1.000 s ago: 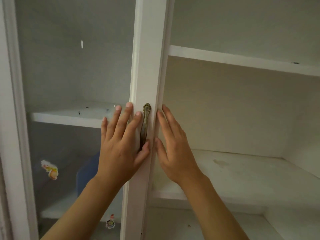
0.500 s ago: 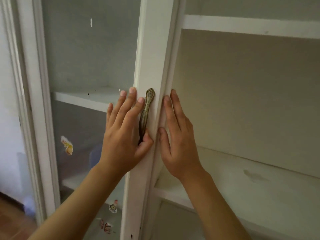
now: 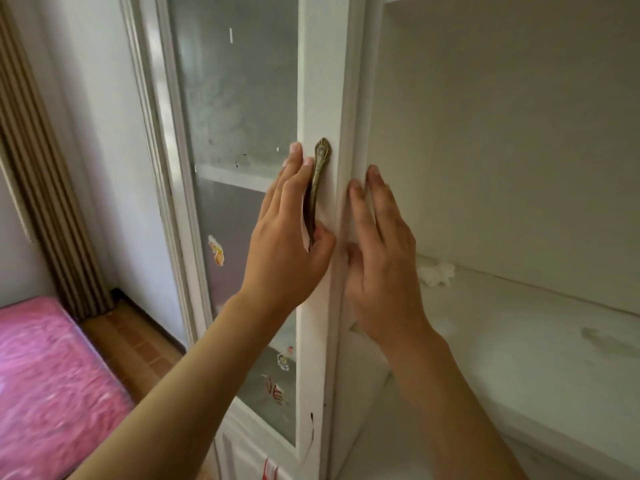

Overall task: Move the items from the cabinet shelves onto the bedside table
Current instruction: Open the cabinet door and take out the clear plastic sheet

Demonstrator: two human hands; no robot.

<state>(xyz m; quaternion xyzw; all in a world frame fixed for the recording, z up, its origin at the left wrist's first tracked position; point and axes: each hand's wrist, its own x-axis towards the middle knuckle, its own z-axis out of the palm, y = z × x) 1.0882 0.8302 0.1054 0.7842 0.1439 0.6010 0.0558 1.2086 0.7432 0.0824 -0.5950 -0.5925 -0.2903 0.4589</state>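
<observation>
A white cabinet door (image 3: 317, 81) with a frosted glass pane and a brass handle (image 3: 321, 174) stands in the middle. My left hand (image 3: 287, 244) lies flat on the door's front, fingers stretched up beside the handle and thumb at the handle's lower end. My right hand (image 3: 381, 258) is pressed flat against the door's right edge, fingers straight. To the right the open cabinet shows a bare white shelf (image 3: 519, 358) with a small white crumpled scrap (image 3: 435, 274) at its back. The bedside table is out of view.
Several small stickers (image 3: 216, 251) dot the glass. A pink bed cover (image 3: 52, 382) fills the lower left, with a striped beige curtain (image 3: 45, 168) behind it and brown wooden floor (image 3: 138, 348) between bed and cabinet.
The view has swung left and pulled back, bringing the bed, curtain and floor into sight. Both hands stay flat on the door near the handle, and the scrap on the shelf now shows.
</observation>
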